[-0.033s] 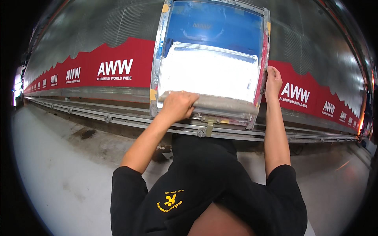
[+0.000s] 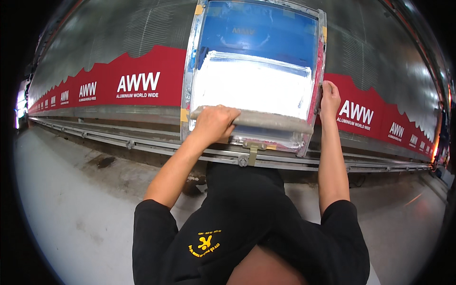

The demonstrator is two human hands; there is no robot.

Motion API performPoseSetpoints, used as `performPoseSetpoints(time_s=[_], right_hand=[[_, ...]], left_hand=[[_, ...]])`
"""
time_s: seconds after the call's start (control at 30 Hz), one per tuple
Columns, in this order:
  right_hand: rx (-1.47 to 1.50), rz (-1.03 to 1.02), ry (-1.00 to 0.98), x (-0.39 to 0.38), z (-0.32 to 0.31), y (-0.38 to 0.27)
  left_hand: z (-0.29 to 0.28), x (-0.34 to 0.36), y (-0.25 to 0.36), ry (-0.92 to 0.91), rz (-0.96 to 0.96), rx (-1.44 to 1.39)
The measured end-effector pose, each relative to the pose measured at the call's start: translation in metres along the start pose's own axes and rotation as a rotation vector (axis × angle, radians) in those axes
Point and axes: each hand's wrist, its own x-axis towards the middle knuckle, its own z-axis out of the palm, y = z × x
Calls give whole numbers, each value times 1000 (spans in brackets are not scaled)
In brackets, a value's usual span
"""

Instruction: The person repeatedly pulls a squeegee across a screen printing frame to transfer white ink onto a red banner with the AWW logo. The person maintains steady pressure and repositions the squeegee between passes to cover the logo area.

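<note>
A screen-printing frame (image 2: 188, 76) with a grey metal border and a blue mesh (image 2: 261, 35) lies in front of me. White ink (image 2: 251, 88) covers the middle of the mesh. Across its near part runs a long grey-brown squeegee (image 2: 275, 122). My left hand (image 2: 216, 122) is closed around the squeegee's left portion, hiding some of it. At the frame's right side, my right hand (image 2: 330, 100) has its fingers curled against the edge; the exact grip is partly hidden.
Under the frame stretches a long metallic sheet (image 2: 156, 40) with a red printed band (image 2: 107, 78) and white lettering. A metal rail (image 2: 130, 143) with fittings runs along the near edge, and a bracket (image 2: 253, 153) sits below the frame. Grey floor (image 2: 71, 199) lies nearer to me.
My left hand and the squeegee have shifted slightly away from me, showing more of the frame's near strip. My right hand looks unmoved.
</note>
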Motion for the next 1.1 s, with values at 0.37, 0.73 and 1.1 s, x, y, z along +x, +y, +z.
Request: performPoseSetpoints(time_s=[0.37,0.73,1.1], right_hand=[[-113,93,-26,16,16,-7],[-1120,-374,-638,60,92,-124],[-937,-795,-406,-110,-1,-35]], left_hand=[[-46,203,-86,-151,-27,84],[-46,214,-114,-182,-172,324],[29,25,-39,63,-106,242]])
